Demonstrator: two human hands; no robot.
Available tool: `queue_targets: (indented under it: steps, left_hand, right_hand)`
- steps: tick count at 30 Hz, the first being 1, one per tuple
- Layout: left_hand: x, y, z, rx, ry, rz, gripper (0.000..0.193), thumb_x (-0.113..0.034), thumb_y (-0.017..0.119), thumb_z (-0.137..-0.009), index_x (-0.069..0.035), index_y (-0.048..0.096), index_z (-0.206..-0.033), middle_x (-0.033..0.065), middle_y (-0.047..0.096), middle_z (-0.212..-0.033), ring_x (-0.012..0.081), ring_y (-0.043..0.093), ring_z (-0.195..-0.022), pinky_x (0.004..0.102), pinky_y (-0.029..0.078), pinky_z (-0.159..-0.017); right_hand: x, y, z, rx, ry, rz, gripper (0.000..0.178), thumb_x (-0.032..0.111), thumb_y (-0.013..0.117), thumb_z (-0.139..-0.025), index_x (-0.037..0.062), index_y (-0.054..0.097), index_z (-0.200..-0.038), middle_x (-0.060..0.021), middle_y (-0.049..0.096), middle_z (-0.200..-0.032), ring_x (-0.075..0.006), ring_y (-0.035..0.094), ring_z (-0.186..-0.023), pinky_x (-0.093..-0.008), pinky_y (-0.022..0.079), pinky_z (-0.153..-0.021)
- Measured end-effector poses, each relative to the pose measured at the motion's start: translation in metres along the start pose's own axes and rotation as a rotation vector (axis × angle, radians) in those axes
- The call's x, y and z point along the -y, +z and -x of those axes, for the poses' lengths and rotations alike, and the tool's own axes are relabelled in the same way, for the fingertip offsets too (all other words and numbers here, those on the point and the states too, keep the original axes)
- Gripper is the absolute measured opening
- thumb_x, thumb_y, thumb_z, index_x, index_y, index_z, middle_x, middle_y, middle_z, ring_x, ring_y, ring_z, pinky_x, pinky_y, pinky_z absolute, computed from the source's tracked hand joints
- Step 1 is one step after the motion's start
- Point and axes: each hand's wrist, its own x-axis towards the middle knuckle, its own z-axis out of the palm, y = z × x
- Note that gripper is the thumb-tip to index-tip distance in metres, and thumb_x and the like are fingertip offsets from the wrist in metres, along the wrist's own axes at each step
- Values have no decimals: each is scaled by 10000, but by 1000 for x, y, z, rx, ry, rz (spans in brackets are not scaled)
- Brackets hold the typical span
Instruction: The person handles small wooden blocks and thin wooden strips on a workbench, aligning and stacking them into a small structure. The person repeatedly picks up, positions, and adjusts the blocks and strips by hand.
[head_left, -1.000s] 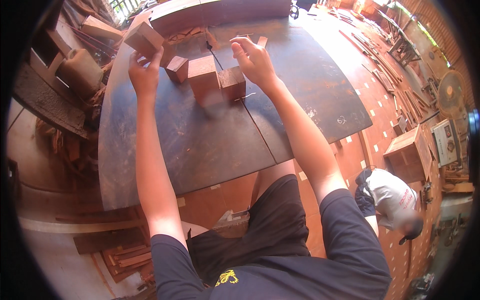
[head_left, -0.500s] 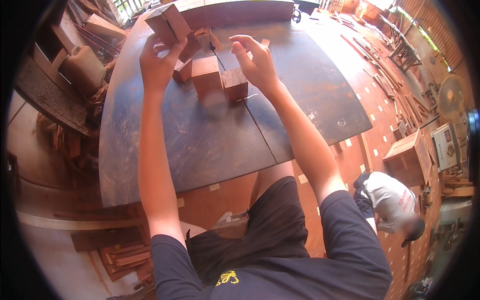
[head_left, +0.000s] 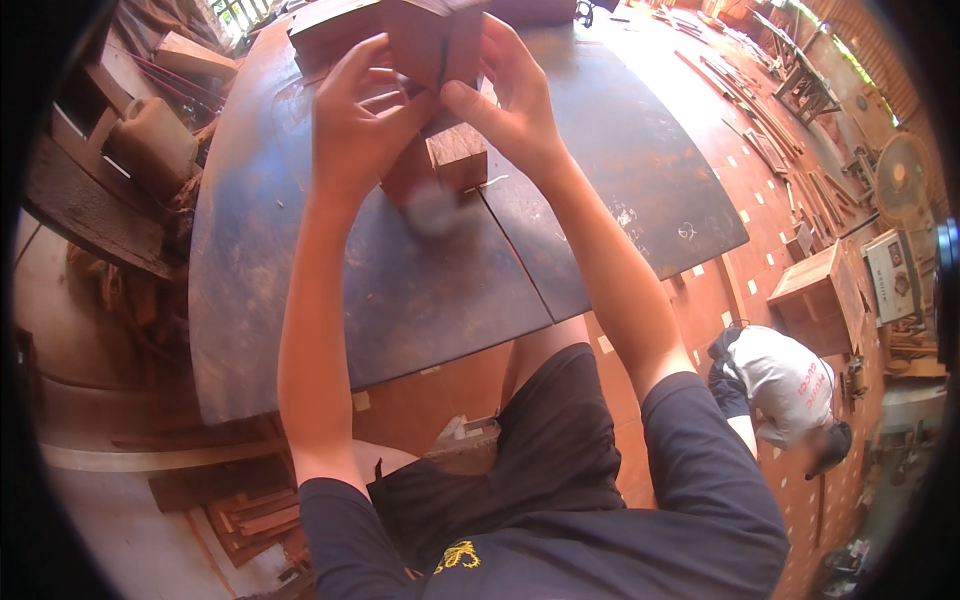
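Note:
Both my hands are raised over the dark tabletop [head_left: 400, 300], with a reddish-brown wooden block [head_left: 432, 45] between them. My left hand [head_left: 360, 120] is closed on the block's left side, its thumb at the lower corner. On the other side my right hand [head_left: 515, 100] grips the same block, thumb tip close to the left one. Below them a smaller wooden block [head_left: 460, 158] stands on the tabletop, beside a taller block [head_left: 405, 180] partly covered by my left hand. Behind my left hand lies a wider wooden piece [head_left: 335, 35].
A plastic jerrycan [head_left: 160, 140] and wood scraps are on the left. To the right, a person [head_left: 785, 385] bends over near a wooden box [head_left: 815, 295]. A fan [head_left: 903, 180] and long wood strips [head_left: 715, 80] are farther right.
My left hand has brought the block rightward over the smaller blocks. My right hand, formerly apart with nothing in it, now holds the block too.

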Motion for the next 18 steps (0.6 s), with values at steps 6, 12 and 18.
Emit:
queue_targets:
  steps: [6,12,18]
  left_hand:
    - [13,10,6,26,-6,-15,505,-122,827,-787,-71,633,-1251,54,658,-1165,180,665,-1023,353,599,-881]
    - [16,19,8,-26,2,39,620,-153,837,-787,-80,541,-1327,96,661,-1184,226,667,-1049,396,557,-931]
    - [16,18,7,-6,75,-202,682,-218,848,-749,-67,523,-1329,142,689,-1147,267,687,-1014,394,544,-887]
  right_hand:
    - [6,-9,2,86,206,-167,743,235,835,-817,29,462,-1426,-117,651,-1270,-201,588,-1222,-406,447,-1034]
    - [-6,-8,5,43,177,-105,727,185,826,-811,10,463,-1417,-133,657,-1246,-189,613,-1174,-384,467,-1008]
    - [-7,-4,6,25,187,-49,710,142,806,-820,2,461,-1424,-139,638,-1248,-202,614,-1163,-371,482,-1004]
